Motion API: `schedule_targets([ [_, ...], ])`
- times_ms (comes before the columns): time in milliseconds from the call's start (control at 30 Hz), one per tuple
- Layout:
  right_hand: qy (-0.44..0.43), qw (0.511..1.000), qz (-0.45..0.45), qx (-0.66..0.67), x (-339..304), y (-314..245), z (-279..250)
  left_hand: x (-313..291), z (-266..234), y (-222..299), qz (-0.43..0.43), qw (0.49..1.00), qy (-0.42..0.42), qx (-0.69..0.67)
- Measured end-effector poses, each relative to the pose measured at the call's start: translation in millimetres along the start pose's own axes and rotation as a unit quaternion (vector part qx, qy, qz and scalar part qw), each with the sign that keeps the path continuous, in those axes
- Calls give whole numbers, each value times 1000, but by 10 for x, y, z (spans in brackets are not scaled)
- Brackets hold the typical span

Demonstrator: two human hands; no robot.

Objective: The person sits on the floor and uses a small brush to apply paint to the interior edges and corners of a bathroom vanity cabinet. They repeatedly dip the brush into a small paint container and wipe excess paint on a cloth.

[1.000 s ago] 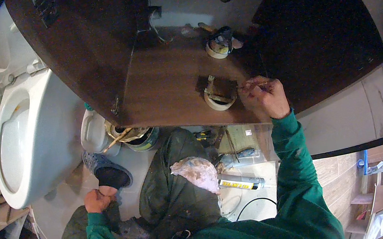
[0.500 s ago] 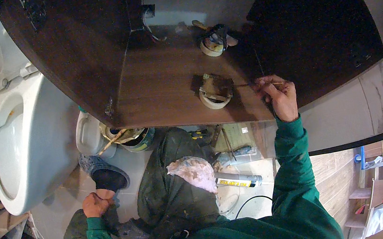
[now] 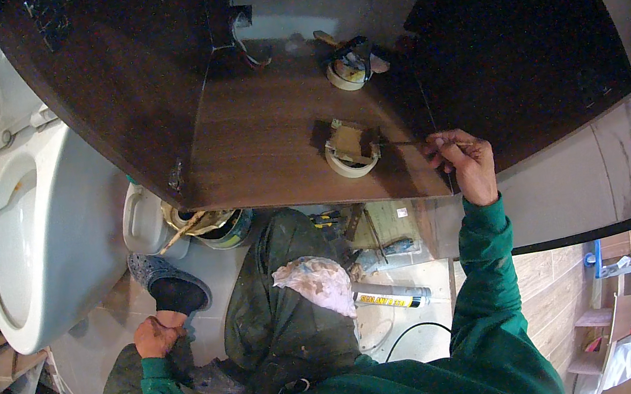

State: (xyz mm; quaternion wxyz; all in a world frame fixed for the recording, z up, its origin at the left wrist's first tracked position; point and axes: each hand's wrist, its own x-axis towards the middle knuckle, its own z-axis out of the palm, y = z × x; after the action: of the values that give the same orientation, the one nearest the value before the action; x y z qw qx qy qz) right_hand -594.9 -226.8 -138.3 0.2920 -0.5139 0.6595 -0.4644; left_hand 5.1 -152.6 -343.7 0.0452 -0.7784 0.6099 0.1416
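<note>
At the front right of the brown cabinet floor, my right hand (image 3: 468, 166) is pinched around a thin, dark stick-like tool (image 3: 406, 142). Its far end points left, to a white roll-shaped ring (image 3: 353, 169) with a brownish flat piece (image 3: 352, 143) standing on it. Whether the tip touches that piece is too dim to tell. My left hand (image 3: 159, 336) is curled into a fist by my bent knee, just below a dark clog shoe (image 3: 174, 281); nothing shows sticking out of it. A stained whitish rag (image 3: 316, 284) lies on my other leg.
Deeper in the cabinet (image 3: 273, 122) stands another white ring (image 3: 348, 76) with dark items on it; loose wires (image 3: 251, 57) hang behind. A toilet (image 3: 23, 238) is on the left, beside a bucket (image 3: 228, 232). A sealant tube (image 3: 392, 297) and a cable (image 3: 411, 330) lie near my legs.
My right hand has shifted very slightly right, and the brownish piece on the ring looks lighter. The left hand stays in place.
</note>
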Motion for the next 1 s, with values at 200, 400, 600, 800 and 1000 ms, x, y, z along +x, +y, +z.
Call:
schedule_targets([
  [200,10,1000,6,-3,-64,-60,20,94,39,-34,14,997,-67,-45],
  [400,-26,997,-40,-67,-66,-13,14,17,133,-119,-16,995,5,-102],
  [600,7,996,-40,-85,-146,-4,41,80,50,-61,66,994,-59,-59],
  [800,82,991,-37,102,-391,-296,73,-11,-83,18,23,996,-68,-55],
  [1000,54,948,-68,307,-457,-443,831,111,156,-165,27,998,-38,-44],
])
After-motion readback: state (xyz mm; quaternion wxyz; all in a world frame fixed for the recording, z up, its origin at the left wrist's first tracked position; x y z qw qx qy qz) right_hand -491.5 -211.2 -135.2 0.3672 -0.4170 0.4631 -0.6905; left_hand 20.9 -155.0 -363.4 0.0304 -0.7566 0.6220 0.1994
